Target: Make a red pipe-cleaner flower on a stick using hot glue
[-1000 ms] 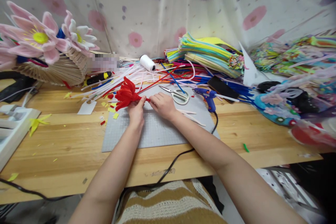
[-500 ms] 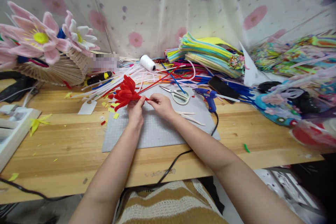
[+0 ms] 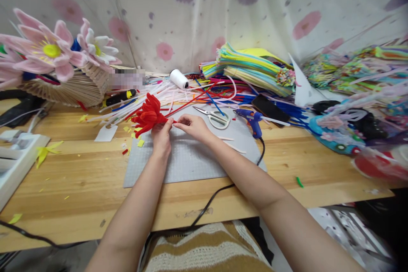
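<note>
Left hand (image 3: 161, 137) gripping red flower (image 3: 148, 114), petals (image 3: 151, 104) left of the hand

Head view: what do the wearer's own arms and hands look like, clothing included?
The left hand and right hand are gloveless, with no watch or bracelet showing. No sleeve shows on the left arm or right arm. Between them shows a knit garment in brown and cream stripes.
</note>
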